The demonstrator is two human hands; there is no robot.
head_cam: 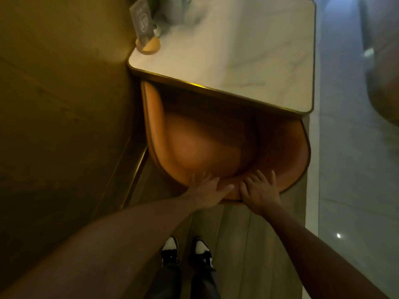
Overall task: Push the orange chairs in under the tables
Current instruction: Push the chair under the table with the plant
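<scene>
An orange chair [207, 145] with a rounded back stands in front of me, its front part tucked under the white marble table [248, 61] with a gold edge. My left hand [205, 190] rests on the top of the chair's backrest, fingers spread over the rim. My right hand [260, 190] lies beside it on the same rim, fingers curled over the edge. The two hands nearly touch at the middle of the backrest. The seat's front is hidden under the tabletop.
A gold-brown wall [64, 104] runs close along the chair's left side. On the table's far left stand a sign holder [145, 33] and a potted plant [172, 9]. A glossy pale floor [356, 169] lies to the right. My shoes [185, 251] stand behind the chair.
</scene>
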